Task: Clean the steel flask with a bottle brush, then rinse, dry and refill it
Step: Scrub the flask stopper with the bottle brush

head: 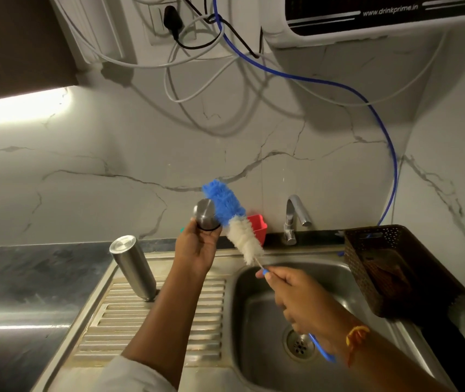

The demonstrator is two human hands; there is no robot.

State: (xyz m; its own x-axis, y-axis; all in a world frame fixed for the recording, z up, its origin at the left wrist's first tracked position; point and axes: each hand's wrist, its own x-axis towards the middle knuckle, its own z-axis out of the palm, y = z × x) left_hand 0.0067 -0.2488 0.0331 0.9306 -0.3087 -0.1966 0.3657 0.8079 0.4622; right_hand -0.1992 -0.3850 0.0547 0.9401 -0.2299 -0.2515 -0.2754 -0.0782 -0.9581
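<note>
Right hand (296, 299) grips the bottle brush (234, 219) above the sink (256, 321), scrubbing the cap (205, 215) pinched in the left hand (197, 247); rinsing likely follows.

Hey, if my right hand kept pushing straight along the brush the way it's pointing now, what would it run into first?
Most likely the flask cap held in your left hand. Your right hand points up and left along the bottle brush, whose blue bristles already sit beside the cap. Depth is unclear, so it might pass to the marble wall.
</note>
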